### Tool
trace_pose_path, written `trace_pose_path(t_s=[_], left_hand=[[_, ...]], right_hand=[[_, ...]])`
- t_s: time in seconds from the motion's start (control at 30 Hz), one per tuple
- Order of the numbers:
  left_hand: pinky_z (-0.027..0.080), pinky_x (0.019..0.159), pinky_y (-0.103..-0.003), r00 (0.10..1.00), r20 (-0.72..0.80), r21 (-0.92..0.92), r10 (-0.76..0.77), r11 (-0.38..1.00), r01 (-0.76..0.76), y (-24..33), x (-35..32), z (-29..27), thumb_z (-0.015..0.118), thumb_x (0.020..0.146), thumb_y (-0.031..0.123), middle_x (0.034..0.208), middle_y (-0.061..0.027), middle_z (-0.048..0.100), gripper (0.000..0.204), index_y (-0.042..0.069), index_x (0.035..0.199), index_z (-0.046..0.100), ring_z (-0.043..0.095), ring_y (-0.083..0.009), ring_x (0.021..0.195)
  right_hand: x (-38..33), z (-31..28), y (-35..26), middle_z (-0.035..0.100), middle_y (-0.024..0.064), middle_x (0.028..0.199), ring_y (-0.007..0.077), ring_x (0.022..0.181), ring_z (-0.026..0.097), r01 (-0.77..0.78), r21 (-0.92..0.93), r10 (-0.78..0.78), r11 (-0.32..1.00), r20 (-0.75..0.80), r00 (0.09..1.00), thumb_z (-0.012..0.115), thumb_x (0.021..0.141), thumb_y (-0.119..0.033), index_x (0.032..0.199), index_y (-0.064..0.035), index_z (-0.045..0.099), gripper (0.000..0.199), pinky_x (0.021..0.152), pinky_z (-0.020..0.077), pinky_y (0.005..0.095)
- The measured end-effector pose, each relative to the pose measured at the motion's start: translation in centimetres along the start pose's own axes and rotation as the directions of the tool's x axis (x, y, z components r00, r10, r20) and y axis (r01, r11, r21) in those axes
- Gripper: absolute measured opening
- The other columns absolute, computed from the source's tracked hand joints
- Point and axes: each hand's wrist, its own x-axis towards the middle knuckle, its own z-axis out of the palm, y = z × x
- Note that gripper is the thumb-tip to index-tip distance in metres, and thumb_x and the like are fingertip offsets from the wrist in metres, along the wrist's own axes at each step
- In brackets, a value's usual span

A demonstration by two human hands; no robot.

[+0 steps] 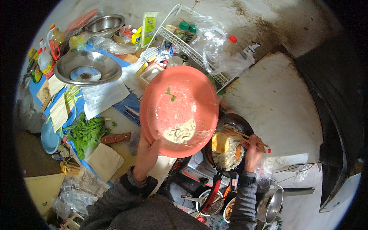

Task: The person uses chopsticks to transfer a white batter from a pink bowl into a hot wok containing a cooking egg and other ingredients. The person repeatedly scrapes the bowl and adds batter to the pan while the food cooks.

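Note:
My left hand point(147, 157) grips the near left rim of a coral-pink plastic basin point(191, 82). The basin is tilted, its inside facing up at me. A patch of pale batter with dark mushroom-like slices point(181, 132) lies low in it, and green leaf bits cling higher up. Closed around wooden chopsticks point(238, 136), my right hand point(252, 156) is over the right side of a dark wok point(245, 123). Pale foamy frying food point(228, 157) fills the wok, with a round yellow piece point(220, 142) at its left. The basin hides part of the wok's left edge.
On the left are leafy greens point(88, 132), a wooden-handled knife point(116, 138) and a steel bowl point(63, 67). Bottles point(46, 61) stand behind. A white wire rack point(188, 49) is beyond the basin. The wok's red-black handle point(211, 193) points toward me, above a small pot point(216, 207).

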Motion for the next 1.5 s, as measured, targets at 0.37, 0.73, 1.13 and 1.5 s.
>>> trace_pose_path(t_s=[0.37, 0.73, 1.13, 1.5], left_hand=[[0.040, 0.096, -0.032, 0.994, 0.084, 0.001, 0.071, 0.997, -0.072, 0.8, -0.8, 1.3, 0.051, 0.083, -0.001, 0.125, -0.0140, 0.051, 0.053, -0.004, 0.133, 0.035, 0.049, -0.0187, 0.115], [0.043, 0.092, -0.034, 0.984, 0.101, 0.079, 0.146, 0.985, -0.154, 1.5, -1.0, 1.4, 0.052, 0.081, 0.004, 0.119, -0.0204, 0.055, 0.056, -0.007, 0.132, 0.032, 0.055, -0.0250, 0.111], [0.041, 0.095, -0.034, 0.975, 0.124, 0.128, 0.186, 0.971, -0.201, 1.5, -1.0, 1.6, 0.052, 0.082, 0.003, 0.122, -0.0205, 0.053, 0.057, -0.006, 0.134, 0.031, 0.053, -0.0260, 0.115], [0.041, 0.095, -0.034, 0.979, 0.153, 0.101, 0.138, 0.983, -0.155, 1.8, -1.1, 1.4, 0.052, 0.082, 0.004, 0.124, -0.0188, 0.053, 0.055, -0.005, 0.133, 0.033, 0.053, -0.0255, 0.115]], right_hand=[[-6.9, 3.0, -6.9, 0.062, 0.0161, 0.074, 0.0246, 0.053, 0.065, -0.086, 0.104, 0.061, 0.991, 0.221, 0.973, 0.057, 0.094, -0.021, 0.092, 0.0068, 0.057, 0.028, 0.048, 0.0568, 0.0334], [-8.0, 5.4, -6.2, 0.062, 0.0136, 0.075, 0.0215, 0.053, 0.063, -0.087, 0.203, 0.040, 0.975, 0.225, 0.974, 0.056, 0.095, -0.020, 0.092, 0.0038, 0.057, 0.024, 0.048, 0.0554, 0.0308], [-8.1, 4.8, -5.7, 0.064, 0.0152, 0.073, 0.0218, 0.052, 0.064, -0.085, 0.114, 0.053, 0.990, 0.257, 0.965, 0.055, 0.095, -0.020, 0.088, 0.0045, 0.058, 0.026, 0.045, 0.0548, 0.0304], [-7.6, 4.4, -5.8, 0.063, 0.0141, 0.076, 0.0210, 0.053, 0.063, -0.109, 0.179, 0.065, 0.978, 0.234, 0.970, 0.054, 0.095, -0.020, 0.092, 0.0040, 0.056, 0.024, 0.048, 0.0550, 0.0290]])
